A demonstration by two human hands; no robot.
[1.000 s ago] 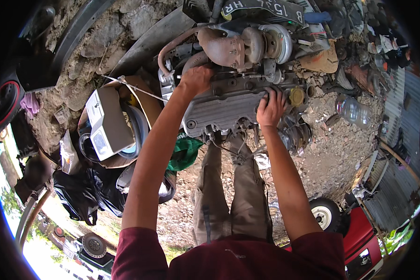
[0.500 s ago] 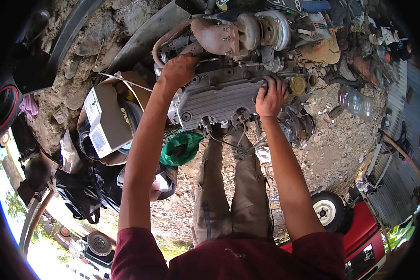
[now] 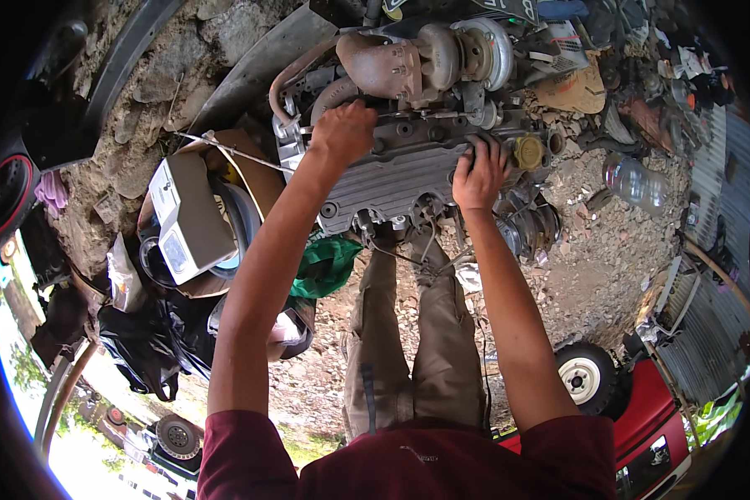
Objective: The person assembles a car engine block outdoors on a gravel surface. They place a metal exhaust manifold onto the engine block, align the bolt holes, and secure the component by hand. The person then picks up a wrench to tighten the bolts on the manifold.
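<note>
Left hand (image 3: 343,133) shifted rightward, clenched, right hand (image 3: 482,171) unclenched on engine cover (image 3: 392,183), running left-right

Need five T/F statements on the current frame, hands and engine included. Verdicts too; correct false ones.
1. The right hand lies on the ribbed engine cover. True.
2. The yellowish round cap is left of the right hand. False: it is to its right.
3. The left hand is nearer the rusty elbow pipe than the right. True.
4. The green bag is right of the trouser legs. False: it is left.
5. The clear bottle lies on the gravel. True.
</note>
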